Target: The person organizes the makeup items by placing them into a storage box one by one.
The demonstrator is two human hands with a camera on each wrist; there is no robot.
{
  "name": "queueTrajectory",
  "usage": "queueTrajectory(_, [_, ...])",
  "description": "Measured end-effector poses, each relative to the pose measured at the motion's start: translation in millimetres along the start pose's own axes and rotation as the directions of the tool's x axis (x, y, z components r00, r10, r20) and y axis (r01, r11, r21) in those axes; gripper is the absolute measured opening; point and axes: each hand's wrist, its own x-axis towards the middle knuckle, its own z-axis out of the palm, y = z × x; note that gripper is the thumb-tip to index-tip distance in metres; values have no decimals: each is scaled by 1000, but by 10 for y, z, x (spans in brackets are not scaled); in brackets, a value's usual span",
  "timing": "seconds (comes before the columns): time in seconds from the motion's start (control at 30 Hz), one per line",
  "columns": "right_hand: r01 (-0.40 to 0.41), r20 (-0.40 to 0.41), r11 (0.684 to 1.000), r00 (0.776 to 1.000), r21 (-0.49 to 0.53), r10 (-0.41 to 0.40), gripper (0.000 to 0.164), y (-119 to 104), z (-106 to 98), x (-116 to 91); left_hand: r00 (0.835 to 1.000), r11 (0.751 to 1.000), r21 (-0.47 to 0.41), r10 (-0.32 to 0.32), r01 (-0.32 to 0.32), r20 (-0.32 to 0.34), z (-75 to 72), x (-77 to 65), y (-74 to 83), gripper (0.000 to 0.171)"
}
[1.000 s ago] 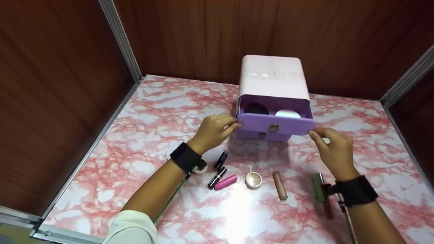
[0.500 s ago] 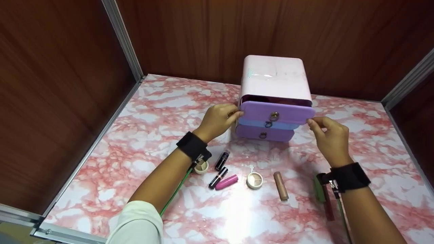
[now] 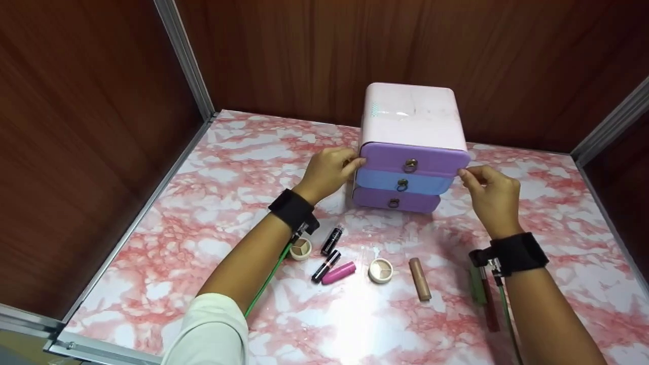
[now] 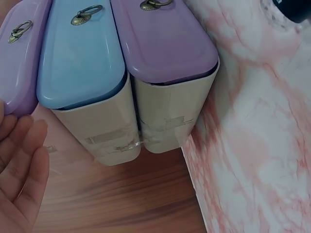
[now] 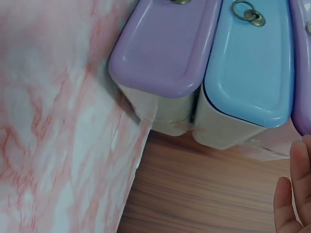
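Note:
A small pale pink cabinet [image 3: 416,116] stands near the back wall, its drawers stacked. The top purple drawer [image 3: 388,159] sits flush under the pale top. Below it are a blue drawer [image 3: 375,181] and another purple drawer [image 3: 372,198], each with a brass ring pull. My left hand [image 3: 328,171] pinches the left end of the top drawer's front between thumb and fingers. At the opposite end, my right hand [image 3: 494,200] pinches the right edge. In the left wrist view, fingertips [image 4: 36,131] meet the purple rim. What the drawers hold is hidden.
Cosmetics lie on the marbled tabletop [image 3: 203,213]: two dark tubes [image 3: 326,266], a pink tube [image 3: 338,272], two round palettes [image 3: 380,270], and a brown tube [image 3: 420,279]. A green item [image 3: 476,286] and a dark red tube [image 3: 491,309] lie beneath the right wrist. Wooden panels [image 3: 304,61] surround the table.
The top purple drawer has slid back into the cabinet, hiding the dark and white round things inside and uncovering the blue drawer. Both hands have moved away from me with it.

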Motion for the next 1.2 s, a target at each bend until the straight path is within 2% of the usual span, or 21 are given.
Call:
queueTrajectory(0.2, [-60, 7, 998, 998, -29, 60, 25, 7, 55, 34, 1000, 998, 53, -21, 21, -8, 0, 17, -28, 31])
queueTrajectory(0.43, [-100, 15, 994, 995, -41, 101, 28, 4, 72, 58, 1000, 996, 87, -12, 13, -10, -1, 50, -47, 32])
queueTrajectory(0.6, [-122, 2, 992, 992, -25, 122, 31, 2, 91, 37, 1000, 994, 105, 8, -6, -21, -6, 79, -46, 32])
queueTrajectory(0.7, [-134, -2, 991, 991, 13, 134, 32, -20, 175, -49, 1000, 994, 108, 7, -4, -24, -3, 85, -53, 31])
queueTrajectory(0.77, [-160, 43, 986, 986, 46, 158, 33, -53, 269, -133, 1000, 995, 104, 0, 2, -26, 0, 86, -61, 30])
queueTrajectory(0.83, [-227, 163, 967, 965, 113, 207, 37, -103, 376, -222, 1000, 995, 95, -5, 8, -24, -3, 87, -66, 29])
queueTrajectory(0.87, [-285, 244, 945, 939, 158, 242, 39, -129, 437, -262, 1000, 996, 91, -6, 8, -25, -6, 88, -66, 29])
queueTrajectory(0.93, [-425, 416, 873, 857, 239, 303, 45, -173, 562, -327, 1000, 996, 85, -5, 7, -26, -12, 93, -67, 30])
queueTrajectory(1.0, [-576, 555, 764, 752, 290, 356, 51, -205, 684, -371, 1000, 997, 83, -7, 8, -21, -14, 96, -67, 30])
queueTrajectory(1.07, [-693, 636, 635, 668, 342, 386, 54, -221, 798, -397, 1000, 996, 85, -14, 15, -13, -12, 96, -65, 31])
queueTrajectory(1.1, [-734, 657, 572, 639, 365, 400, 55, -223, 844, -405, 1000, 996, 88, -18, 19, -9, -10, 96, -63, 31])
queueTrajectory(1.13, [-764, 667, 517, 618, 386, 416, 55, -225, 884, -411, 1000, 996, 88, -23, 23, -4, -8, 96, -60, 30])
queueTrajectory(1.2, [-801, 672, 410, 593, 436, 443, 53, -230, 940, -419, 1000, 996, 91, -28, 27, 1, -2, 97, -52, 30])
